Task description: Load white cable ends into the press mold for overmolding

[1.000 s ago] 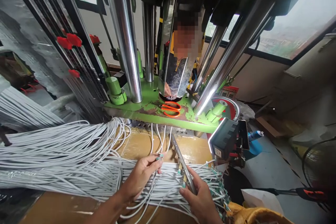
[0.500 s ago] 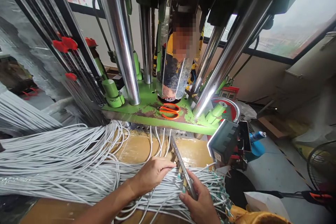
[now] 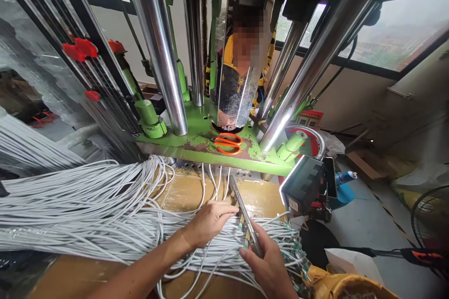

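Wires (image 3: 105,210), thin, white and round like noodles, too many to count, lying in one big bundle across the brown tabletop (image 3: 182,194) from far left to near right. Small green tips (image 3: 294,254) on the wire ends at the right. Four loose wires running up from the bundle toward the machine.

Left hand (image 3: 208,222) resting on top of the wires, near the middle, fingers curled down and pinching wire ends right beside the metal bar (image 3: 245,217). Right hand (image 3: 268,266) near the bottom edge, fingers wrapped around the near end of that bar. One bar only: long, flat, gray and shiny, lying slanted over the wires, with small tan bits along its side.

Behind the hands, one green metal plate (image 3: 196,142), flat, with rusty brown patches where the paint has chipped. One pair of scissors (image 3: 228,144) with orange handles lying on it. Four smooth, shiny steel posts (image 3: 157,46) standing up from the plate, round and bright like mirrors. Two short green cylinders (image 3: 149,117), one on the left and one on the right. One black box (image 3: 305,187) just right of the plate. Red clips (image 3: 75,50) on dark rods at the far left.
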The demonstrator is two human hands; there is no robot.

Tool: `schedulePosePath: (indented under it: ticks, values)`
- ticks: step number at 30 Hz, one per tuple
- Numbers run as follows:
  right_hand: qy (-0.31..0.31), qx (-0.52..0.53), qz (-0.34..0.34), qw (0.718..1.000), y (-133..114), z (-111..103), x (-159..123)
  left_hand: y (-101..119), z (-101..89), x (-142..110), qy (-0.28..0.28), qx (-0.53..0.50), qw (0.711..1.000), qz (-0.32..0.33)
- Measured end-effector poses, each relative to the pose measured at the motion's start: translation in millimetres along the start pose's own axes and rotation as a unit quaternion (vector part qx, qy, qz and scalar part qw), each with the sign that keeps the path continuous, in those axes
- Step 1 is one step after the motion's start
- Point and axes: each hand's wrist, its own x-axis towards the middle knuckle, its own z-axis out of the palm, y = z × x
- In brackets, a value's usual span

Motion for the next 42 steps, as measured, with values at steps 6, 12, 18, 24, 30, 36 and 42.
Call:
schedulePosePath:
  ticks: [6, 12, 18, 24, 30, 36, 42]
  values:
    - [0.016, 0.014, 0.024, 0.999, -4.4, 6.1, -0.5, 6.7, -15.2, -5.6, -0.012, -0.058, 0.994, -0.093]
    - [0.023, 0.05, 0.017, 0.998, -3.3, 7.5, -1.3, -2.0, -14.0, -6.6, 0.071, -0.228, 0.956, -0.17]
    - [0.01, 0.147, 0.005, 0.989, 5.7, 7.2, 3.8, 3.3, -26.5, 9.2, 0.092, -0.391, 0.893, -0.205]
    - [0.014, 0.133, 0.011, 0.991, 7.5, 6.5, 3.2, -4.1, -29.8, 15.3, 0.024, -0.056, 0.997, -0.053]
    - [0.012, 0.112, 0.018, 0.994, 11.7, 5.4, 5.1, -18.8, -19.7, 18.2, 0.013, 0.089, 0.993, 0.075]
    - [0.012, 0.075, 0.024, 0.997, 5.1, 5.2, 2.7, -20.9, -16.9, 18.5, 0.006, 0.131, 0.984, 0.119]
    - [0.01, 0.01, 0.011, 1.0, -11.7, -0.3, 0.3, -19.2, -21.4, 30.4, 0.062, 0.04, 0.997, 0.033]
